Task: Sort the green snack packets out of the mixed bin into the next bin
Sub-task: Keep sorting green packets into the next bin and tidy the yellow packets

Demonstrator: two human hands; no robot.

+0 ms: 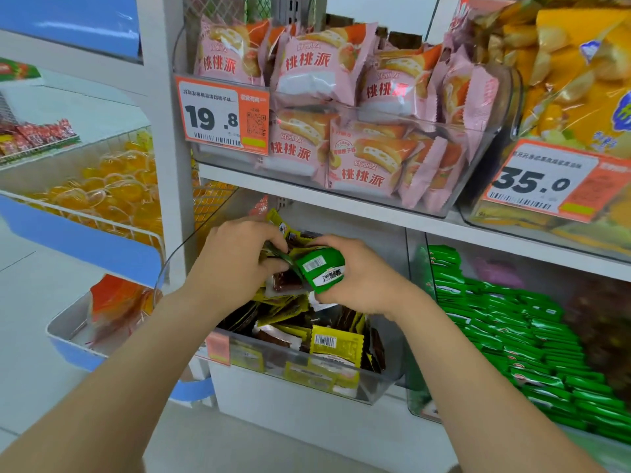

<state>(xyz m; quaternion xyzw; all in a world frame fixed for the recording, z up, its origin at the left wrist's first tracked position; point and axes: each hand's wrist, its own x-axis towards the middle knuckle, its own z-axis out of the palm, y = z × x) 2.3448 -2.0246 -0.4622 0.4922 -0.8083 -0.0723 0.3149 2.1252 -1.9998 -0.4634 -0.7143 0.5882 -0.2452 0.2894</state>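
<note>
**Green packet held above the mixed bin**

Nearest to us, two bare forearms reach in from the bottom edge. The right hand has its fingers curled round a bright green packet, which shows a white barcode patch and black writing too tilted for us to read. It is held in the air over the mixed bin, not yet in the next bin.

The left hand pinches a darker green wrapper between thumb and fingers. We see it edge-on against the packet and cannot tell whether it is a second packet.

Below the hands, the clear mixed bin holds yellow and brown packets. One yellow packet shows a barcode. The orange label on the bin's front is too blurred to read.

Just to the right, the next bin is stacked with green packets. Their print is too small for us to read, and the frame cuts off its right side.

On the shelf above, pink packets read "桃桃派". Their price tag says 19.8, with a QR code. Further right, a second tag says 35.0, below yellow bags cut off at the edge.
</note>
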